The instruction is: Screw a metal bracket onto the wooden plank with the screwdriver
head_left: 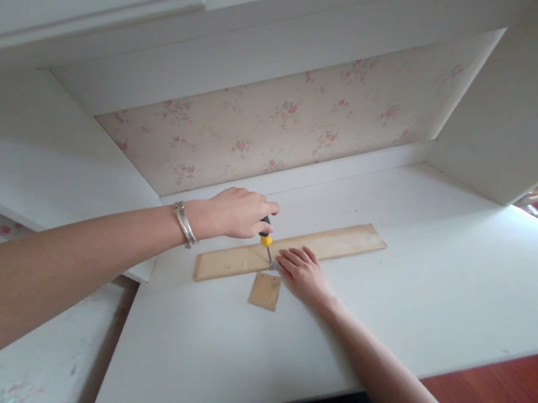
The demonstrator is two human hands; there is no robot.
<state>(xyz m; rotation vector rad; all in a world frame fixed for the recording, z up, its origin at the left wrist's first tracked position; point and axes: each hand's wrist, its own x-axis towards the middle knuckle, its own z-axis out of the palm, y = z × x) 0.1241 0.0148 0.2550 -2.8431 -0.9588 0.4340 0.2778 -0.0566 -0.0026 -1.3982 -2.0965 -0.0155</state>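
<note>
My left hand (pixel 243 212), with a silver bracelet at the wrist, is closed around the dark grip of a yellow-and-black screwdriver (pixel 265 239). The screwdriver stands nearly upright, its tip down at a small metal piece, perhaps a hinge (pixel 273 265), on the near edge of a long wooden board (pixel 346 241). My right hand (pixel 305 273) lies over the board's near edge just right of the tip, fingers stretched out and resting on the wood beside the metal piece. A small square wooden piece (pixel 265 291) with small dark holes near one edge lies just in front of the board.
The white desktop (pixel 440 297) carries the board, with white side panels (pixel 501 99) at both ends. A white cabinet (pixel 69 12) hangs overhead. Floral wallpaper (pixel 258 129) covers the back. A floral-patterned surface (pixel 30 399) sits lower left, and reddish flooring (pixel 518 383) shows lower right.
</note>
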